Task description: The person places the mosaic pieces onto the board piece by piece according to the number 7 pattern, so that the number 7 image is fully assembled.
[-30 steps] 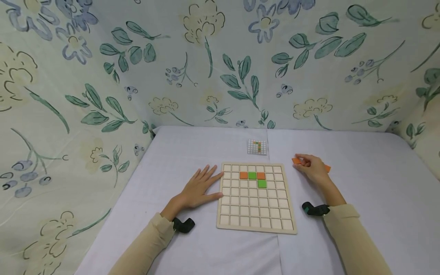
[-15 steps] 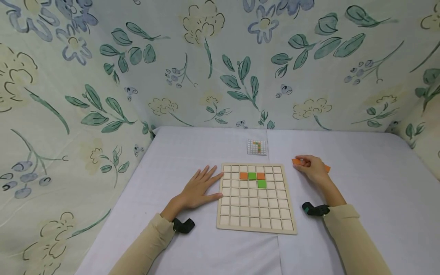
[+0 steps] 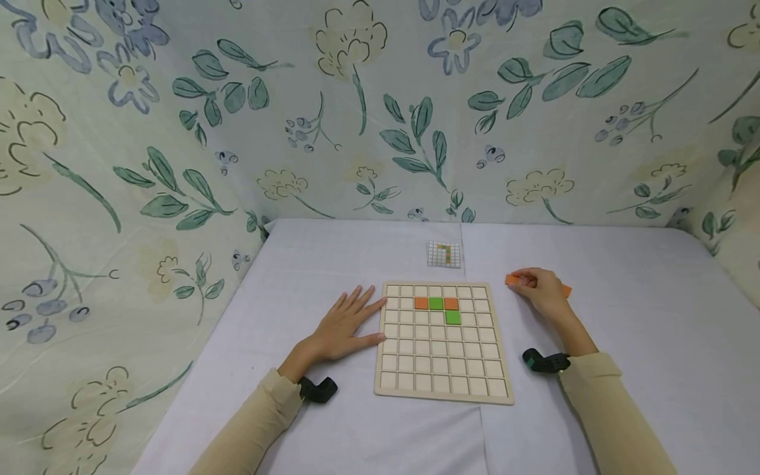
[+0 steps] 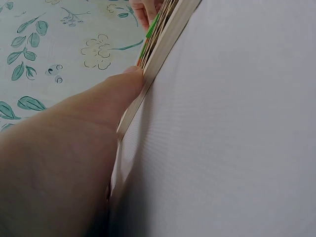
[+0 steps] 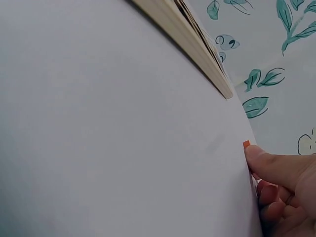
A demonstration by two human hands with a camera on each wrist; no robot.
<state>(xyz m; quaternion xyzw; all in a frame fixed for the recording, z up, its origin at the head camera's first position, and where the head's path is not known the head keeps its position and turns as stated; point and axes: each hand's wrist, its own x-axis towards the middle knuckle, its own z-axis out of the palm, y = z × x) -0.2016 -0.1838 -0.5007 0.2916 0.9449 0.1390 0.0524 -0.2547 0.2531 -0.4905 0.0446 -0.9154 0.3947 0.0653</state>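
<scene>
A square wooden grid board (image 3: 375,389) lies on the white cloth. Its second row from the back holds two orange tiles and a green tile (image 3: 436,303) between them; another green tile (image 3: 453,317) lies one row nearer. My left hand (image 3: 341,330) rests flat at the board's left side, fingers spread, with thumb and index finger at its edge. Right of the board, my right hand (image 3: 543,293) pinches an orange tile (image 3: 512,280) between thumb and fingers; its tip also shows in the right wrist view. Another orange piece (image 3: 567,291) peeks out behind this hand, mostly hidden.
A small card (image 3: 443,254) with a printed grid and coloured squares lies behind the board. White cloth (image 3: 653,316) covers the table, and a floral curtain (image 3: 356,119) hangs behind and at the sides. Each wrist wears a black camera mount (image 3: 318,389).
</scene>
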